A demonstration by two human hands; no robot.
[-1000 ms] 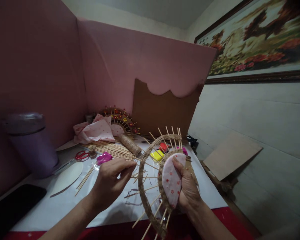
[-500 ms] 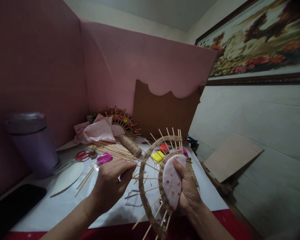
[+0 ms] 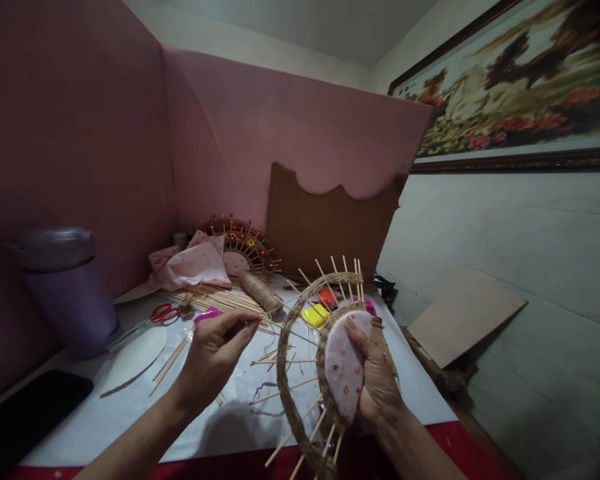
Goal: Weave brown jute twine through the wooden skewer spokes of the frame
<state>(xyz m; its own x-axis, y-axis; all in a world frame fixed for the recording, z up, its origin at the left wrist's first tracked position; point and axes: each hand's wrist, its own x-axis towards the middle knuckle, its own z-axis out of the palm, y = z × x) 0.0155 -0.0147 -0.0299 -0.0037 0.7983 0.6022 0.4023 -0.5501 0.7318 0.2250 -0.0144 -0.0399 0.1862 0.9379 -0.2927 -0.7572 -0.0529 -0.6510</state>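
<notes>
My right hand (image 3: 380,380) grips the padded pink floral centre (image 3: 343,367) of a half-round craft piece. Wooden skewers fan out from that centre through an outer arc wrapped in jute (image 3: 290,347). The piece is held upright above the table's near edge. My left hand (image 3: 215,357) sits just left of the arc with thumb and fingers pinched together near a skewer (image 3: 275,361) that points toward it; what the pinch holds is too thin to name.
On the white table lie a spool of jute twine (image 3: 259,291), loose skewers (image 3: 215,301), red scissors (image 3: 163,313), a finished fan-shaped piece (image 3: 240,243), pink cloth (image 3: 193,265), a purple tumbler (image 3: 65,287), a black phone (image 3: 25,413) and a brown cardboard sheet (image 3: 325,217).
My left hand has drawn a little left and away from the jute arc. The right hand and the craft piece have barely moved.
</notes>
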